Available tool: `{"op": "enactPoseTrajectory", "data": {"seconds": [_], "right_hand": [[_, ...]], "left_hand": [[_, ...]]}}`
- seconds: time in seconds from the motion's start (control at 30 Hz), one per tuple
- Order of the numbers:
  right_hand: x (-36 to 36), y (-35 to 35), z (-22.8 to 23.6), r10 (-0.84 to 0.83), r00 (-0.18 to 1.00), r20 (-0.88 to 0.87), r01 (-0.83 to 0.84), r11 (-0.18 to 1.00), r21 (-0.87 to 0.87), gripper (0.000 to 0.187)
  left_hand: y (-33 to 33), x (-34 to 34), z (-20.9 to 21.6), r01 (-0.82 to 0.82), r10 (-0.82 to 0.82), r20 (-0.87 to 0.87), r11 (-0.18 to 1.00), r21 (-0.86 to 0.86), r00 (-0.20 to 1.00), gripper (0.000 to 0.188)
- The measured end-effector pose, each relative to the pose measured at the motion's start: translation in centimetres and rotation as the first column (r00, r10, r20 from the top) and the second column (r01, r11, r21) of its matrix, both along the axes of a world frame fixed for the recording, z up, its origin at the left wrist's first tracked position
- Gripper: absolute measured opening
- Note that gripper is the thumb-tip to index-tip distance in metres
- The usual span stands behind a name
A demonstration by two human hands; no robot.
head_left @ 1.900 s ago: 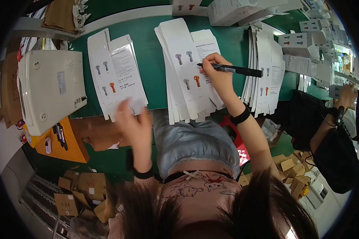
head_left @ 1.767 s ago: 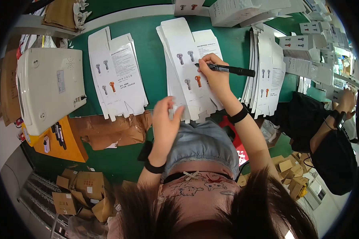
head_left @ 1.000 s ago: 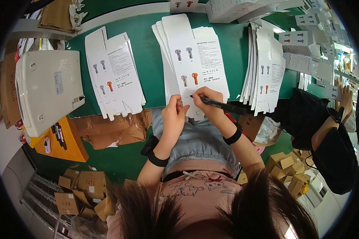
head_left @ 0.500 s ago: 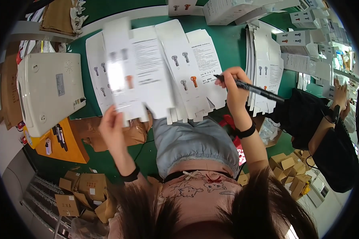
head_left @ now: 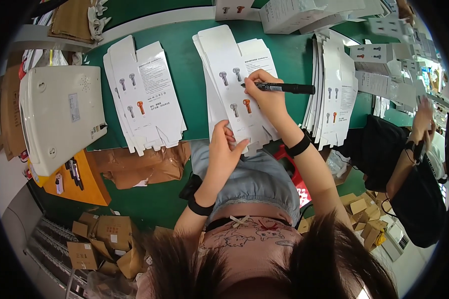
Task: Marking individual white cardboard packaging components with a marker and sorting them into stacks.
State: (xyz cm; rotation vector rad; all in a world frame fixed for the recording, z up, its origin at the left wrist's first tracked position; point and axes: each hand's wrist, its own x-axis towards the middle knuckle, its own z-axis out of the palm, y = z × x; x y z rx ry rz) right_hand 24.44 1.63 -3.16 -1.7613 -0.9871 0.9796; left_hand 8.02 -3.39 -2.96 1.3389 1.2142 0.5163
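A stack of white flattened cartons [head_left: 229, 92], printed with grey and orange handheld fans, lies on the green table before me. My right hand [head_left: 267, 97] grips a black marker pen [head_left: 292, 88]. Its tip is at the top carton's face, by the printed fans; I cannot tell whether it touches. At the same carton's lower left edge is my left hand [head_left: 225, 144], its bent fingers and thumb holding that edge. To the left lies a second stack of flattened cartons [head_left: 152, 109], its top one face up, with dark lettering under the printed text.
Another stack of flattened cartons [head_left: 339, 84] lies to the right, with assembled white boxes [head_left: 376, 52] beyond. A cream-coloured device [head_left: 60, 109] stands at left above an orange surface [head_left: 85, 184] with pens. A co-worker's arm [head_left: 409, 159] is at far right. Brown boxes [head_left: 114, 234] sit below.
The carton that my left hand was carrying now lies on the left stack. My left hand has moved right to the middle stack. The marker has moved left over its top carton.
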Motion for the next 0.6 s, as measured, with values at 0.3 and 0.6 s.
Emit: {"op": "enactPoseTrajectory", "data": {"seconds": [0.3,0.6], "right_hand": [[-0.8,-2.3,1.3,-0.095,0.992,-0.079,0.099,0.994,0.052,0.007],[-2.7,-7.9,0.4,0.076,0.995,0.06,-0.074,0.997,-0.033,0.006]], "left_hand": [[0.0,0.5,-0.5,-0.032,0.034,-0.057,0.999,0.021,0.998,0.041],[-0.1,0.4,-0.2,-0.007,0.014,-0.089,0.997,0.076,0.996,0.039]]}}
